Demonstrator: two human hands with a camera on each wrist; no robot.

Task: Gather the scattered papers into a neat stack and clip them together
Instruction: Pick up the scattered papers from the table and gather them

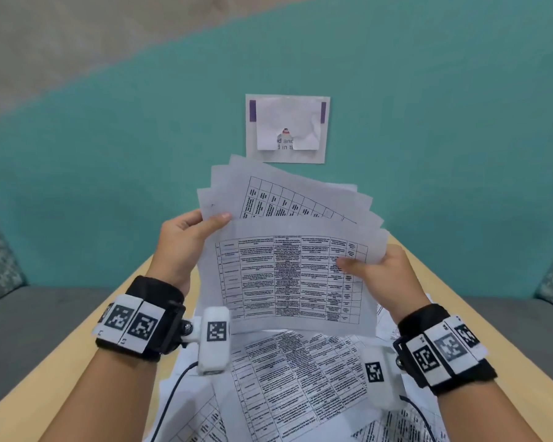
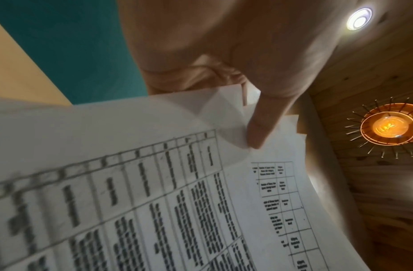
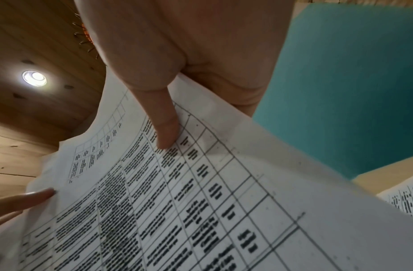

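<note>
From the head view, both hands are up: the left hand [image 1: 186, 240] pinches the left edge of a fanned sheaf [image 1: 288, 250], the right hand [image 1: 383, 279] grips its right edge, and roughly six sheet corners show, held above the table [image 1: 77, 362], where more loose papers [image 1: 294, 378] lie, too overlapped to count. Left wrist view: one thumb [image 2: 261, 128] presses on the top sheets. Right wrist view: one thumb [image 3: 163, 128] clamps the printed table page.
</note>
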